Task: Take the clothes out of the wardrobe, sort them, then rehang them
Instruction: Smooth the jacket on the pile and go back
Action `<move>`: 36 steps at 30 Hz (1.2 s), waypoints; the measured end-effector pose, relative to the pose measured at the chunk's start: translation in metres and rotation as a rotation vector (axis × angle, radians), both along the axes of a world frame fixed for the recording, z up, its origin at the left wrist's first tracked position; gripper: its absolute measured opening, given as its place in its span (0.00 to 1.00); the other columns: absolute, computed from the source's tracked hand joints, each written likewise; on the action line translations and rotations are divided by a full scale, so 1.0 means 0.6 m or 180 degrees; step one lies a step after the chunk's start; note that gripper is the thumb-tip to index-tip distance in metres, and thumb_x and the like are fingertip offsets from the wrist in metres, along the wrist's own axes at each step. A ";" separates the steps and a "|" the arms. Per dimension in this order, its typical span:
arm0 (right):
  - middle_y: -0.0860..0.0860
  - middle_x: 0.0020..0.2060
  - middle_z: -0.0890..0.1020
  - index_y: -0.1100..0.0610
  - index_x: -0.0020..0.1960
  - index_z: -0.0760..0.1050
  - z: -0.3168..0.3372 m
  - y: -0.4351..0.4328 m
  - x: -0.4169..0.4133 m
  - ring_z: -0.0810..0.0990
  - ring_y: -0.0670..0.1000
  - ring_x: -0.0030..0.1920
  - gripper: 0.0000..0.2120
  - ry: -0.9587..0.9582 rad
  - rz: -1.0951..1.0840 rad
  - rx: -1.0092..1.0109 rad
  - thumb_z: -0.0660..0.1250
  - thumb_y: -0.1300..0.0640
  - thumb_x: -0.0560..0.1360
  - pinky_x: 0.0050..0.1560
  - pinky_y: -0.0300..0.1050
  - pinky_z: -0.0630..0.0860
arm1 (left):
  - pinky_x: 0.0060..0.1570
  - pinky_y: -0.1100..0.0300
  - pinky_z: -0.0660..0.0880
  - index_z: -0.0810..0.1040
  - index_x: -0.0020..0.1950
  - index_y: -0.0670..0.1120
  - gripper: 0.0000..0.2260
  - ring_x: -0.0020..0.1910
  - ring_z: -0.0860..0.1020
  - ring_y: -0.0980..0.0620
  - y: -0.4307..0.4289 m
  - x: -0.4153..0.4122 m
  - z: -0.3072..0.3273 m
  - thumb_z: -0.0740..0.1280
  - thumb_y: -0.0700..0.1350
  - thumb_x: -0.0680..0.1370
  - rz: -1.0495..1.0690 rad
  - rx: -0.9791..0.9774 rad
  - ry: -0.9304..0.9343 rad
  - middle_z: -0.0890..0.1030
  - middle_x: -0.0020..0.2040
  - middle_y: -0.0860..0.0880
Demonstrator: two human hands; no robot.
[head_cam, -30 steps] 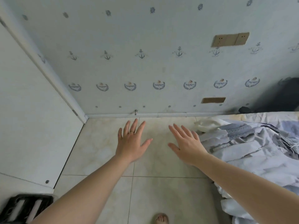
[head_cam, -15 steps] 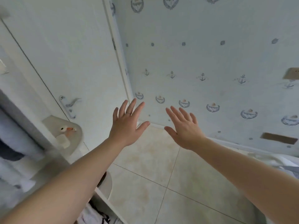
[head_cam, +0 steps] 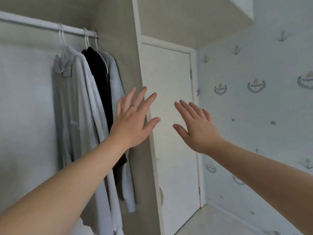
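An open wardrobe fills the left half of the view, with a white rail (head_cam: 42,25) across its top. On clear hangers hang a grey hooded garment (head_cam: 66,102), a pale blue-grey one (head_cam: 94,106), a black one (head_cam: 100,82) and a light blue one (head_cam: 116,78). My left hand (head_cam: 133,122), wearing a ring, is raised with fingers spread just right of the clothes, touching none of them. My right hand (head_cam: 196,126) is also raised and spread, in front of the white door (head_cam: 171,82). Both hands hold nothing.
The wardrobe's grey side panel (head_cam: 123,48) stands between the clothes and the white door. A wall with anchor-patterned wallpaper (head_cam: 254,107) runs along the right. A strip of pale tiled floor (head_cam: 211,223) shows at the bottom right.
The view has swung up and to the left, from the floor and bed to the open wardrobe. Both hands stayed raised and spread, holding nothing.
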State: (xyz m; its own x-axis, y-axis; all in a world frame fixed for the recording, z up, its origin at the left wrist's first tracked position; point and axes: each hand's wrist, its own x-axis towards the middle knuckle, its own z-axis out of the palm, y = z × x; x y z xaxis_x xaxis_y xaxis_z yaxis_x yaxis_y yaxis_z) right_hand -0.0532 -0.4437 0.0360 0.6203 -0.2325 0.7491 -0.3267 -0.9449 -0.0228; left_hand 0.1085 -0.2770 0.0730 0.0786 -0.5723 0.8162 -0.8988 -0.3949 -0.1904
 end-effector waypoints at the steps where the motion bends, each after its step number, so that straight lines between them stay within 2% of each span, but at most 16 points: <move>1: 0.45 0.79 0.51 0.45 0.80 0.43 0.022 0.017 0.023 0.50 0.54 0.79 0.31 -0.0072 0.0057 -0.0071 0.46 0.37 0.80 0.75 0.60 0.51 | 0.77 0.42 0.45 0.53 0.80 0.59 0.31 0.80 0.43 0.48 0.026 0.020 0.021 0.50 0.67 0.79 0.0073 -0.0088 -0.0065 0.50 0.82 0.52; 6: 0.44 0.79 0.52 0.45 0.80 0.45 0.120 0.109 0.146 0.50 0.52 0.78 0.31 -0.0277 0.0405 -0.0336 0.47 0.38 0.80 0.75 0.58 0.53 | 0.76 0.41 0.51 0.59 0.80 0.56 0.30 0.80 0.48 0.45 0.141 0.135 0.104 0.54 0.64 0.79 0.0387 -0.0473 -0.0270 0.54 0.82 0.50; 9: 0.43 0.78 0.55 0.46 0.80 0.48 0.176 0.162 0.221 0.52 0.50 0.77 0.31 -0.0428 0.0547 -0.0583 0.50 0.39 0.80 0.74 0.54 0.53 | 0.76 0.42 0.49 0.56 0.80 0.58 0.29 0.81 0.46 0.48 0.193 0.216 0.133 0.55 0.63 0.80 0.0523 -0.0622 -0.0172 0.51 0.82 0.52; 13: 0.42 0.78 0.56 0.46 0.79 0.51 0.255 0.208 0.313 0.54 0.49 0.77 0.31 -0.0628 0.0680 -0.0782 0.51 0.39 0.79 0.73 0.53 0.55 | 0.76 0.42 0.51 0.53 0.80 0.59 0.31 0.80 0.46 0.49 0.232 0.319 0.160 0.49 0.67 0.78 0.0689 -0.0829 0.0008 0.52 0.82 0.53; 18: 0.42 0.74 0.63 0.45 0.78 0.54 0.346 0.233 0.410 0.60 0.51 0.74 0.28 -0.0761 0.0685 -0.0873 0.54 0.41 0.80 0.70 0.54 0.58 | 0.76 0.45 0.51 0.53 0.79 0.61 0.33 0.80 0.47 0.51 0.235 0.444 0.176 0.47 0.71 0.75 0.0583 -0.1119 0.0669 0.53 0.82 0.54; 22: 0.49 0.67 0.72 0.47 0.75 0.59 0.407 0.246 0.477 0.69 0.57 0.66 0.25 -0.0459 0.0463 -0.0829 0.53 0.41 0.80 0.62 0.55 0.65 | 0.75 0.44 0.54 0.52 0.79 0.62 0.33 0.79 0.51 0.48 0.213 0.529 0.178 0.53 0.70 0.76 0.0465 -0.1214 0.1443 0.54 0.81 0.52; 24: 0.50 0.62 0.74 0.49 0.70 0.64 0.434 0.252 0.507 0.71 0.57 0.63 0.21 -0.0382 0.0331 -0.0882 0.55 0.43 0.80 0.57 0.54 0.66 | 0.76 0.46 0.54 0.52 0.80 0.60 0.34 0.79 0.53 0.46 0.200 0.558 0.175 0.55 0.69 0.77 0.0337 -0.1220 0.1740 0.55 0.82 0.51; 28: 0.51 0.51 0.74 0.51 0.53 0.75 0.476 0.270 0.556 0.72 0.57 0.55 0.11 -0.0187 -0.0054 -0.0985 0.60 0.48 0.76 0.49 0.50 0.64 | 0.77 0.49 0.53 0.52 0.81 0.55 0.36 0.79 0.54 0.44 0.173 0.595 0.170 0.58 0.67 0.78 0.0020 -0.1265 0.2096 0.55 0.82 0.49; 30: 0.50 0.44 0.73 0.51 0.42 0.72 0.490 0.280 0.576 0.72 0.57 0.49 0.06 -0.0124 -0.0235 -0.0982 0.61 0.50 0.74 0.46 0.49 0.63 | 0.77 0.49 0.53 0.52 0.81 0.54 0.36 0.80 0.53 0.44 0.163 0.605 0.171 0.58 0.67 0.78 -0.0038 -0.1271 0.2164 0.54 0.82 0.49; 32: 0.50 0.38 0.70 0.53 0.35 0.65 0.498 0.290 0.593 0.72 0.56 0.41 0.09 -0.0123 -0.0342 -0.1006 0.62 0.54 0.74 0.41 0.46 0.62 | 0.77 0.49 0.52 0.51 0.82 0.54 0.36 0.80 0.52 0.45 0.157 0.611 0.174 0.58 0.67 0.78 -0.0068 -0.1245 0.2205 0.53 0.82 0.50; 34: 0.50 0.35 0.67 0.56 0.35 0.63 0.503 0.296 0.610 0.69 0.54 0.34 0.10 -0.0278 -0.0419 -0.1040 0.61 0.61 0.74 0.36 0.46 0.64 | 0.77 0.49 0.52 0.50 0.82 0.55 0.36 0.80 0.53 0.46 0.153 0.614 0.177 0.58 0.68 0.78 -0.0161 -0.1272 0.2251 0.53 0.82 0.51; 36: 0.51 0.37 0.66 0.59 0.41 0.65 0.507 0.305 0.624 0.70 0.56 0.36 0.06 -0.0447 -0.0417 -0.0951 0.60 0.64 0.75 0.38 0.47 0.68 | 0.77 0.48 0.53 0.50 0.82 0.55 0.36 0.80 0.53 0.45 0.150 0.614 0.181 0.58 0.67 0.78 -0.0265 -0.1334 0.2292 0.54 0.82 0.51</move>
